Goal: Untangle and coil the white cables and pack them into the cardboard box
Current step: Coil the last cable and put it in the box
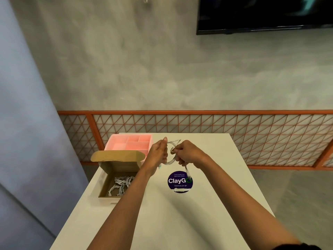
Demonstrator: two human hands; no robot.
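Your two forearms (129, 204) reach in from six o'clock and meet above the middle of the table (207, 195). Between them you hold one white cable (171, 161), bent into a single loop and lifted off the tabletop. Your left hand (158, 152) grips the loop's nine o'clock side with curled fingers, thumb pointing up. Your right hand (187, 152) pinches the three o'clock side with its fingers bunched, and one loose tail hangs from it toward six o'clock.

One cardboard box (103, 177) sits at eight o'clock of your hands with its lid flap raised. Inside lies one heap of coiled white cables (120, 184); the count cannot be made out. One pink divided tray (129, 144) stands at ten o'clock, just behind the box. One round purple sticker (177, 180) lies at six o'clock, under the hanging tail.
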